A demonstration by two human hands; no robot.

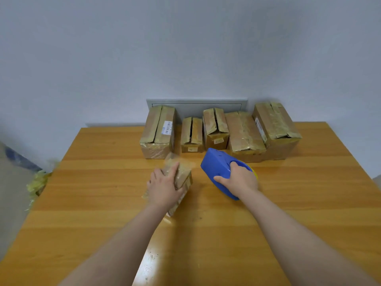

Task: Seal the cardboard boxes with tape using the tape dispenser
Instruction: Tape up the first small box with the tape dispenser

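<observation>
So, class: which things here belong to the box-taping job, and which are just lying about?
Job: small box, held by left hand; blue tape dispenser, gripped by right hand; five boxes in the back row.
Lying about: crumpled yellowish scraps, far left; grey wall panel.

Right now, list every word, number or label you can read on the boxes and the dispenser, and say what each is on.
No text is legible.
Barcode label on the leftmost box: print too blurred to read.
Front sticker on the second box: too small.
Front label on the third box: blurred.
Side label on the rightmost box: blurred.
Tape dispenser: no writing visible.
</observation>
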